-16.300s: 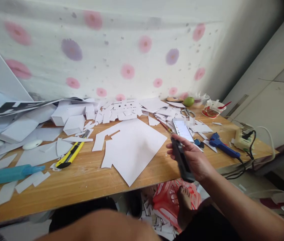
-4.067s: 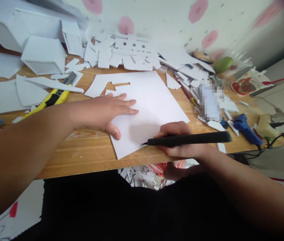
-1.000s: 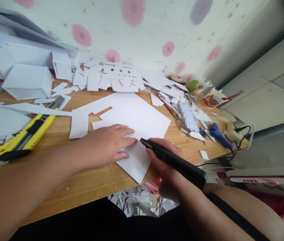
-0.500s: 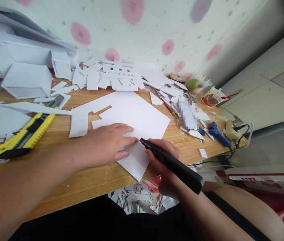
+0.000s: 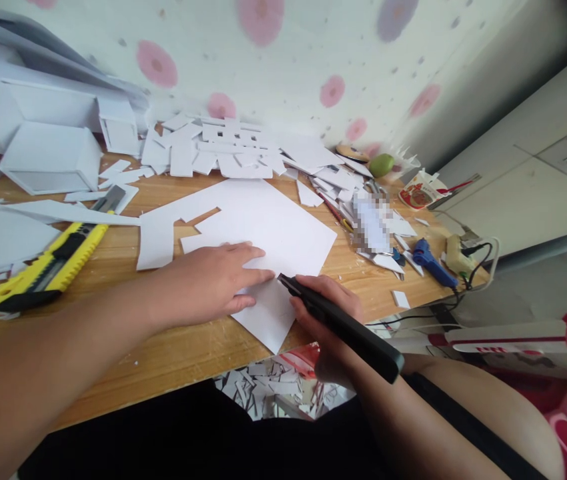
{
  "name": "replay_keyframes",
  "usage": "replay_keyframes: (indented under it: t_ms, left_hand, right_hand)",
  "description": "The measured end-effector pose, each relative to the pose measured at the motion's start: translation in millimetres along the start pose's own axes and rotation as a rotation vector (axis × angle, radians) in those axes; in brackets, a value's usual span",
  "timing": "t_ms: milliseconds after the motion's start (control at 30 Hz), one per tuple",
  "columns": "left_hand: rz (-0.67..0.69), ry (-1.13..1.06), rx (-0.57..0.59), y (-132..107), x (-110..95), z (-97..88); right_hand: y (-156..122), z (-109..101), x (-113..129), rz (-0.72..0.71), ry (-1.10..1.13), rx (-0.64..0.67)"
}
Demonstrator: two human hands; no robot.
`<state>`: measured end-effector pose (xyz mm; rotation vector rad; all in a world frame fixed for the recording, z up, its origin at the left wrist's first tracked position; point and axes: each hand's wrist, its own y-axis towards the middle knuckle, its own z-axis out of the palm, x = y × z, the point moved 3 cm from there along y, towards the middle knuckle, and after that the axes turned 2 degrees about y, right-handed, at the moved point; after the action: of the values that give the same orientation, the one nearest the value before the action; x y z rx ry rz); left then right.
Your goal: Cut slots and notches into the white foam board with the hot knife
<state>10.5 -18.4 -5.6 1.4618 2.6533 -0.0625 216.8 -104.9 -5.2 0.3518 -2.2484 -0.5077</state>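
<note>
A large white foam board sheet (image 5: pixel 268 220) with angular cut edges lies on the wooden table (image 5: pixel 183 360), one corner reaching the front edge. My left hand (image 5: pixel 223 277) rests on it, palm down with fingers spread. In my right hand (image 5: pixel 328 303) is a black utility knife (image 5: pixel 348 327), gripped with its handle slanting down to the right. The knife's tip touches or nearly touches the sheet, just beside my left index fingertip. Left of the sheet lies a bigger yellow utility knife (image 5: pixel 53 263), its blade extended.
White offcuts (image 5: pixel 233 150) are heaped along the wall. Box-shaped white pieces (image 5: pixel 51 157) stand at back left. At right are a blue glue gun (image 5: pixel 433 262), a power strip (image 5: pixel 458 257) and a paper tub (image 5: pixel 421 190). Below the table edge, scraps (image 5: pixel 263 387) fill a container.
The view has shifted slightly, so everything sits a little differently in the picture. Both hands and the black utility knife keep nearly the same place on the sheet.
</note>
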Motion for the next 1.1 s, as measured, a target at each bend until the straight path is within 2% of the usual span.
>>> replay_keyframes:
  t_ms: [167, 433, 767, 933, 1100]
  left_hand:
    - [0.004, 0.000, -0.073, -1.7, 2.6, 5.7]
    - [-0.013, 0.038, 0.020, 1.6, -1.1, -3.5]
    - [-0.020, 0.037, 0.014, 1.0, 0.3, -3.2]
    - [-0.022, 0.023, 0.020, 1.5, -0.4, -5.2]
    - [-0.023, 0.019, 0.008, 1.9, 1.5, -3.1]
  right_hand:
    - [-7.4, -1.2, -0.8, 0.071, -0.039, -0.017]
    - [-11.8, -4.4, -10.0, -0.083, -0.039, 0.004]
    - [-18.5, -12.9, -1.9, -0.105, -0.058, 0.006]
    - [-19.5, -18.4, 4.2, -0.139, -0.034, 0.048]
    - [-24.3, -20.8, 2.0, -0.161, -0.030, 0.047]
